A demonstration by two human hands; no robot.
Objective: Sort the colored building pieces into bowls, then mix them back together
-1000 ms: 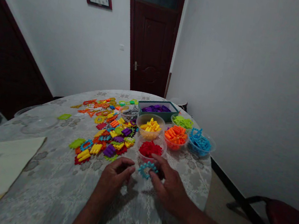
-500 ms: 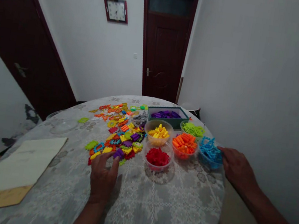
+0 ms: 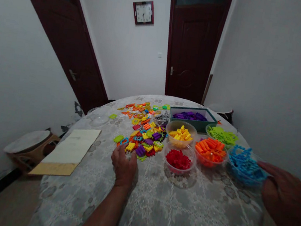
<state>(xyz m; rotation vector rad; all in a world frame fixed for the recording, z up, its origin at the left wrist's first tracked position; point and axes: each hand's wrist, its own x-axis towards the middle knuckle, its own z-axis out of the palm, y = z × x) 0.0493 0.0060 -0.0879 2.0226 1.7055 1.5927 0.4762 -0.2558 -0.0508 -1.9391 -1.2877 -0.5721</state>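
Here, in the head view, two bare hands work at a round surface (image 3: pixel 153 208) covered with a grey, flower-patterned cloth. The left hand (image 3: pixel 124 164) is half open, palm down, its thumb standing apart from loosely curled fingers, with no piece showing in the gap. Its fingertips reach the near edge of a loose, many-coloured heap of plastic toy pieces (image 3: pixel 150 142), which spreads away beyond it and slightly to its right. The right hand (image 3: pixel 289 194) stretches its fingers to the near right side of a clear round plastic bowl (image 3: pixel 245 180) of bright blue linking pieces (image 3: pixel 246 161); its fingertips are partly hidden, so whether it grips the rim or a piece cannot be told.

Between the hands, from nearer the left hand to nearer the right, sit similar bowls of red pieces (image 3: pixel 179 159) and orange tube-like pieces (image 3: pixel 210 148). Farther from both hands are yellow pieces (image 3: pixel 181 134) and lime-green pieces (image 3: pixel 222 135), also in bowls, with a dark green rectangular box (image 3: pixel 209 128) of purple pieces (image 3: pixel 190 116) beyond. To the left of the left hand lies a flat cream sheet (image 3: pixel 73 147) with a tan lower edge.
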